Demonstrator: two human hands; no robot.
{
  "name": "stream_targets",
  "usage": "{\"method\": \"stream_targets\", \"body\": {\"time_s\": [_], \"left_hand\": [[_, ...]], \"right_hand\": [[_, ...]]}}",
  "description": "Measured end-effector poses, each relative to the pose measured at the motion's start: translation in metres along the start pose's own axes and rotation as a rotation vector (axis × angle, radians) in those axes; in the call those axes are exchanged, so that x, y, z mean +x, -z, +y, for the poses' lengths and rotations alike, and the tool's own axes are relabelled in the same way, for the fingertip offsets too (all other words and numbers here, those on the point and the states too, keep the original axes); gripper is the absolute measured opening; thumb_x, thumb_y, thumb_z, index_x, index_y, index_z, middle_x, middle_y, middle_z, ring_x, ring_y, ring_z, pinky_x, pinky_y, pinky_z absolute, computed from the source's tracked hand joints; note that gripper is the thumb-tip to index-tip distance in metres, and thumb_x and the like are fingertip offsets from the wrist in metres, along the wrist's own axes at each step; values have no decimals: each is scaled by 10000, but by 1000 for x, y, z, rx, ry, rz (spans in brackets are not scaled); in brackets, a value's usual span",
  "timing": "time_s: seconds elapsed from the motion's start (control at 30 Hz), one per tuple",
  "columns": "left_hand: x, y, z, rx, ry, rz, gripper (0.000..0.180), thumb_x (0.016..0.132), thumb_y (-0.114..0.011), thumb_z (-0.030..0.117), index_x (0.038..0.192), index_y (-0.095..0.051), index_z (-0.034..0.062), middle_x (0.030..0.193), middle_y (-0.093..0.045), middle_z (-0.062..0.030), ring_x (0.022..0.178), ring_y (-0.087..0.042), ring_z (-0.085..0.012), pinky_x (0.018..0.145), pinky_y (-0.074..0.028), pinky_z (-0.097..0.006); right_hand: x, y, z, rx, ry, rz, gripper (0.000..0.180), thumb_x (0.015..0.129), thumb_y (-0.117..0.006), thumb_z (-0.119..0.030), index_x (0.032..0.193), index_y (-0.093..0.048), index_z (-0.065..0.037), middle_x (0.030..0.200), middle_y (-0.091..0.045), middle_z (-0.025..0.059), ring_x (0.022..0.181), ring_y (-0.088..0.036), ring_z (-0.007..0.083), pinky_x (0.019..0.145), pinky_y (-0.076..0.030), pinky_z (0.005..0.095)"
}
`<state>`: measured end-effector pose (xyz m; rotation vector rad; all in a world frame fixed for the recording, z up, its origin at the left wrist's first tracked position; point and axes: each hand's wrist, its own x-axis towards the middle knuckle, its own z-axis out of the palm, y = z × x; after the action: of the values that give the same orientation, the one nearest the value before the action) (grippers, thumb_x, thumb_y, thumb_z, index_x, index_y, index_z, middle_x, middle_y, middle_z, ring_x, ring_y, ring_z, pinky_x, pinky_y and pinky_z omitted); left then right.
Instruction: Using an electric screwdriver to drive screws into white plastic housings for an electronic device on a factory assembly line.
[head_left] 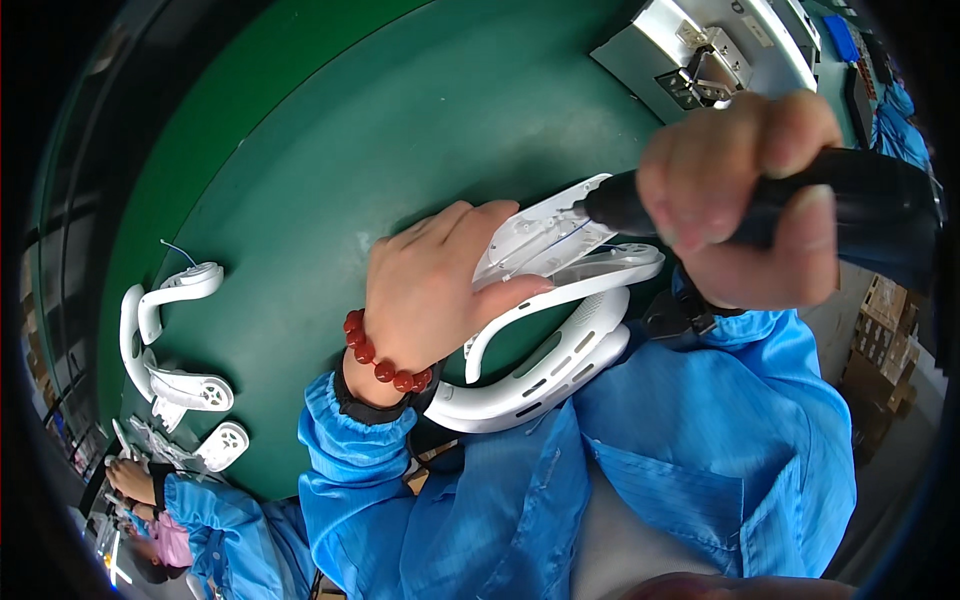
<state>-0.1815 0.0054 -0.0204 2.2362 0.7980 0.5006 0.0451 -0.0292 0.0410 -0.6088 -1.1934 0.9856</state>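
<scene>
My right hand (735,205) is wrapped round a thick black electric screwdriver (870,195). Its narrow tip points left and meets the inside of a white plastic housing (535,235), where a thin blue wire runs. My left hand (425,270) grips this housing at its left end, thumb along the near edge and fingers over the far side. A red bead bracelet and a black band circle the left wrist. Attached or lying close on the near side are a curved white arm (560,290) and a slotted white curved band (560,370), close against my blue smock.
More curved white plastic parts (190,385) lie on the green table (330,190) to the left, one with a blue wire. A metal fixture box (660,60) stands at the far right. A co-worker's hand (130,480) and blue sleeve are at the lower left. Cartons (880,335) sit at right.
</scene>
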Motion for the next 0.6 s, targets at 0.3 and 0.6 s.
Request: {"method": "stream_targets", "body": {"time_s": [0.3,0.6], "left_hand": [[2,-2,-1,8,-17,0,608,667,-874,403,1124,-677,53,849,-661,-103,743,-670,-324,634,-532,-384],[1,-2,-1,7,-13,16,596,665,-872,399,1120,-681,65,858,-669,-100,757,-676,-321,636,-533,-388]], "right_hand": [[-8,-3,7,7,-87,44,267,987,-540,-314,1123,-487,-90,782,-571,58,580,-512,145,546,-442,313],[-9,-2,6,-110,-169,-9,247,999,-590,-300,1062,-472,-92,776,-575,68,594,-522,165,557,-451,323]]}}
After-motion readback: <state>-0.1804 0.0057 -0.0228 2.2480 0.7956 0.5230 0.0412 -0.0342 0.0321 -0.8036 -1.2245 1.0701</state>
